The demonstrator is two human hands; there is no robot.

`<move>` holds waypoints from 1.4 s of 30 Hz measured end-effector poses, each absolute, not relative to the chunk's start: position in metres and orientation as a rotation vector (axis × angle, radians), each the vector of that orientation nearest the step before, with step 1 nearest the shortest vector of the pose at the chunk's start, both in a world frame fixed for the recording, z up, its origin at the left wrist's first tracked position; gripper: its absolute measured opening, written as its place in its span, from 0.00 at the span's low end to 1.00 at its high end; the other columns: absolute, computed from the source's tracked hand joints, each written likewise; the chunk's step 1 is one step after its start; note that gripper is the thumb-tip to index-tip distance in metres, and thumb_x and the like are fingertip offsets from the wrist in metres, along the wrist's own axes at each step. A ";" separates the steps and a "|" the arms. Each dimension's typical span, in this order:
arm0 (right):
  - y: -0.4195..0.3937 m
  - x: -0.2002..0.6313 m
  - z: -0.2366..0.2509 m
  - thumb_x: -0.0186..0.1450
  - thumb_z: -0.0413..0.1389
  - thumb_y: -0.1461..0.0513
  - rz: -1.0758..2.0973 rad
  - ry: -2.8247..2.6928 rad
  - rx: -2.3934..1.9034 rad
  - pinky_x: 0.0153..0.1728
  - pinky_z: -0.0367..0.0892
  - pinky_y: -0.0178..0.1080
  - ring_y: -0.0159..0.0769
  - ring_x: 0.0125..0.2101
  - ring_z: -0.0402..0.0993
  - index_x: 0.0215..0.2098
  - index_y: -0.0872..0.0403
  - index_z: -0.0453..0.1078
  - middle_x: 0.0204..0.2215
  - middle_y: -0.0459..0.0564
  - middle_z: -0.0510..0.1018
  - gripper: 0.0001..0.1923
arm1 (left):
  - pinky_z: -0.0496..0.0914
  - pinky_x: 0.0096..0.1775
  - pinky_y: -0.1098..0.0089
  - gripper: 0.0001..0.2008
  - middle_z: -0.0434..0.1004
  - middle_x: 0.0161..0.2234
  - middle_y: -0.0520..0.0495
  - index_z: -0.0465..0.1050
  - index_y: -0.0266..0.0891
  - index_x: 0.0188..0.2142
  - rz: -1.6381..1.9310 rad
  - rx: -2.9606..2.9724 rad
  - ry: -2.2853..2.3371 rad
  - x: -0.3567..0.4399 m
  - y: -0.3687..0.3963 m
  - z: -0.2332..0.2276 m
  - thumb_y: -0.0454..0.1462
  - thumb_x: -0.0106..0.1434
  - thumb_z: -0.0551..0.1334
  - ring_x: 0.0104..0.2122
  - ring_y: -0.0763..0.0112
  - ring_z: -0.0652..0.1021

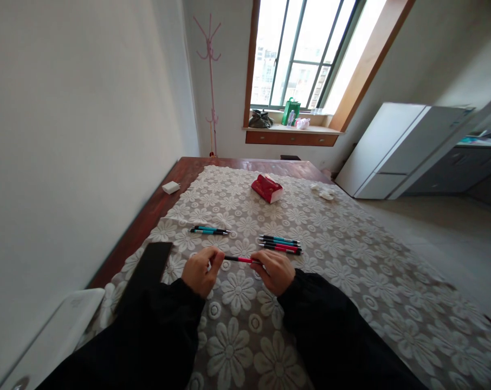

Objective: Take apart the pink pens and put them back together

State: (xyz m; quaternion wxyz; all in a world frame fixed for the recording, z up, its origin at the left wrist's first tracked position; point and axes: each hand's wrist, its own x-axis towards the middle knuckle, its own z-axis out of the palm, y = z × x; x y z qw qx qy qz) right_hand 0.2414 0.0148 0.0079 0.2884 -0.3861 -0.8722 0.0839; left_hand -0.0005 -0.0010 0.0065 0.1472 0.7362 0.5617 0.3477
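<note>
A red and black pen (240,259) stretches level between my two hands, just above the flowered tablecloth. My left hand (202,270) pinches its black end, and my right hand (275,269) pinches the red end; both tips are hidden by the fingers. Beyond my left hand lie teal and black pens (209,231), side by side. Past my right hand is another group, with teal pens (279,240) at the back and red and black pens (281,248) nearer me.
A red tissue packet (267,188) sits farther back on the tablecloth (238,292), with crumpled white tissue (323,192) to its right. At left are a dark flat case (146,273), a white tray-like object (62,330) and a small white box (171,187) near the wall.
</note>
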 end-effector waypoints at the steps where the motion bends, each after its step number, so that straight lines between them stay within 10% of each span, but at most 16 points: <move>1: 0.014 0.241 0.009 0.71 0.49 0.58 0.222 -2.337 -1.005 0.35 0.65 0.36 0.37 0.32 0.74 0.39 0.54 0.68 0.31 0.51 0.78 0.09 | 0.60 0.27 0.71 0.18 0.69 0.22 0.52 0.65 0.40 0.26 0.972 2.121 1.628 -0.001 -0.001 0.007 0.44 0.70 0.49 0.23 0.71 0.69; 42: 0.009 0.239 0.008 0.73 0.42 0.57 0.311 -2.464 -0.933 0.28 0.58 0.34 0.33 0.24 0.69 0.32 0.53 0.66 0.23 0.47 0.73 0.16 | 0.56 0.26 0.71 0.20 0.57 0.18 0.54 0.53 0.40 0.19 1.082 2.094 1.405 0.001 -0.005 0.009 0.40 0.69 0.46 0.21 0.74 0.63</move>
